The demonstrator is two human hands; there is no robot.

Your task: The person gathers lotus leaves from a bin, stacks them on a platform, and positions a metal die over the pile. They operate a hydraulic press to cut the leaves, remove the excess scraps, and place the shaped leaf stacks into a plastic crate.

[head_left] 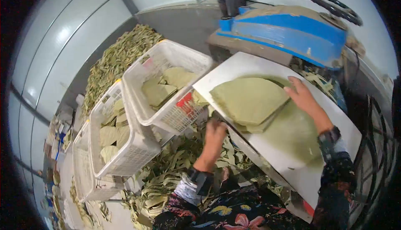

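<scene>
A stack of large, flat, pale green dried leaves (252, 100), cut to a fan shape, lies on a white tabletop (300, 175). My right hand (305, 100) is at the stack's right edge with its fingers stretched out and apart. Whether the fingertips touch the leaves is hard to see. My left hand (214, 142) is off the table's near left edge, below the stack, its fingers bent and smeared by motion. I cannot make out anything in it.
A blue machine (292, 31) with a black handwheel (334, 8) stands behind the table. White plastic crates (144, 146) holding leaf pieces are on the left. Leaf scraps (171, 192) cover the floor below, and a large leaf heap (117, 59) rises by the wall.
</scene>
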